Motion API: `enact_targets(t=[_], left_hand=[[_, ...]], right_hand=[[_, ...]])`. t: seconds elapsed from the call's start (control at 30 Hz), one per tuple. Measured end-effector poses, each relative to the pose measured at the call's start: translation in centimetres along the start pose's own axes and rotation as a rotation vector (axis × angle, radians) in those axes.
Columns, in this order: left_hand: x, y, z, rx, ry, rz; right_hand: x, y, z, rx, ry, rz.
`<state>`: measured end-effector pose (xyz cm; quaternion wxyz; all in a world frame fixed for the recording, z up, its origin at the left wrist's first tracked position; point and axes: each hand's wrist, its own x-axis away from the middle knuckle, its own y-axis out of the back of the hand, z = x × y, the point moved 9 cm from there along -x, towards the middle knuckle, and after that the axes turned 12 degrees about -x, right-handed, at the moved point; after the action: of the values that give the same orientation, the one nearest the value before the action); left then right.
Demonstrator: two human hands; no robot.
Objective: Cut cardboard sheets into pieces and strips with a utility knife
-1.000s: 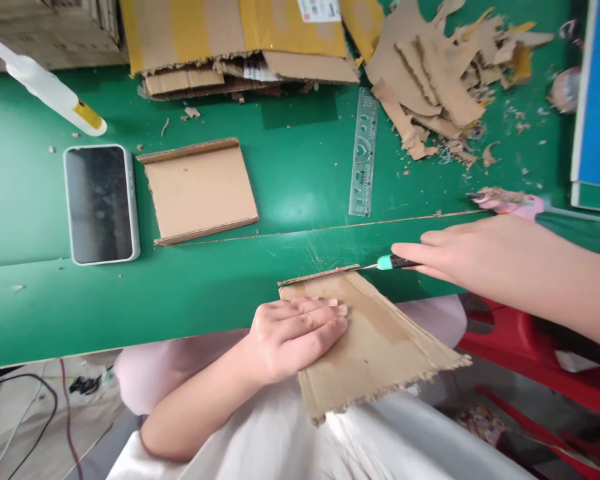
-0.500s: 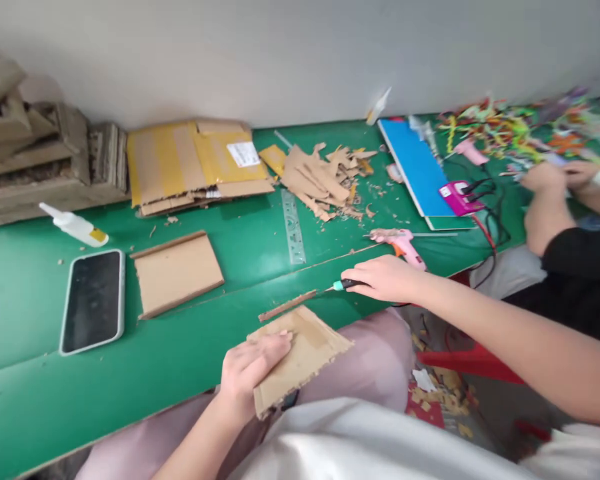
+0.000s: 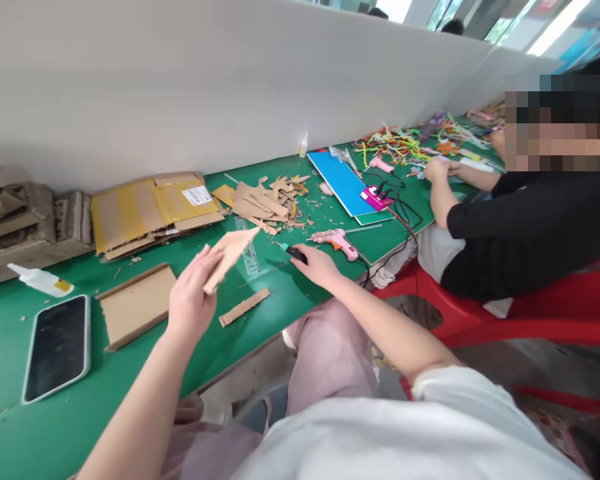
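My left hand (image 3: 196, 283) is closed around the edge of a cardboard piece (image 3: 230, 257), lifted above the table and tilted, its near edge rough. My right hand (image 3: 317, 265) grips a craft knife (image 3: 295, 252) with a black handle and a teal collar; its thin tip points left, just over the table. A narrow cardboard strip (image 3: 245, 307) lies on the green table between the hands. To the left rests a cardboard panel (image 3: 140, 303) with raised strips along two edges. Beyond the knife is a pink glue gun (image 3: 341, 241).
A phone (image 3: 57, 348) and a glue bottle (image 3: 41, 279) lie at left. Behind are folded cardboard (image 3: 155, 210), torn scraps (image 3: 265, 200), and a clear ruler (image 3: 251, 257). A blue board (image 3: 343, 180) and magenta power adapter (image 3: 377, 198) with cables lie right. A co-worker in black sits beyond.
My left hand has raised the cardboard from my lap to above the table. The knife has moved away from the strip, and the view has swung up and right.
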<state>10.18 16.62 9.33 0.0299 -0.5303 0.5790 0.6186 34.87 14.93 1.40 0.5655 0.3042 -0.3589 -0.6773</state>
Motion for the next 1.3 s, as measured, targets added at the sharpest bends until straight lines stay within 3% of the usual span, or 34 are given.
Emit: enact_targets(t=[0.1, 0.2, 0.27, 0.37, 0.63, 0.77, 0.93, 1.07, 1.17, 1.3], left_hand=[[-1.9, -4.7, 1.3, -0.195, -0.014, 0.182], [-1.4, -8.4, 2.7, -0.334, 0.045, 0.363], [-0.4, -9.7, 3.4, -0.384, 0.078, 0.457], [0.7, -9.9, 3.5, -0.409, 0.138, 0.496], [5.2, -7.1, -1.4, -0.333, 0.087, 0.443], [7.6, -6.1, -1.7, -0.304, 0.065, 0.420], [8.3, -5.8, -0.8, -0.249, 0.074, 0.376], [8.4, -4.4, 0.4, -0.255, 0.185, 0.288], [8.3, -1.4, 2.4, -0.302, 0.304, 0.185], [8.5, 5.4, 7.9, -0.427, 0.525, 0.044]], right_hand=[[0.3, 0.0, -0.6, -0.108, -0.074, -0.156], [1.2, 0.2, -1.5, -0.201, -0.129, -0.294], [1.9, 0.3, -2.4, -0.255, -0.162, -0.367], [2.7, 0.1, -3.8, -0.325, -0.211, -0.440], [2.6, -0.3, -5.4, -0.402, -0.212, -0.510], [2.5, -0.4, -5.2, -0.391, -0.186, -0.517], [2.4, -0.3, -4.5, -0.316, -0.169, -0.523], [2.5, -0.3, -3.9, -0.228, -0.143, -0.523], [2.7, -0.3, -3.7, -0.192, -0.118, -0.529], [2.7, -0.5, -3.9, -0.158, -0.064, -0.550]])
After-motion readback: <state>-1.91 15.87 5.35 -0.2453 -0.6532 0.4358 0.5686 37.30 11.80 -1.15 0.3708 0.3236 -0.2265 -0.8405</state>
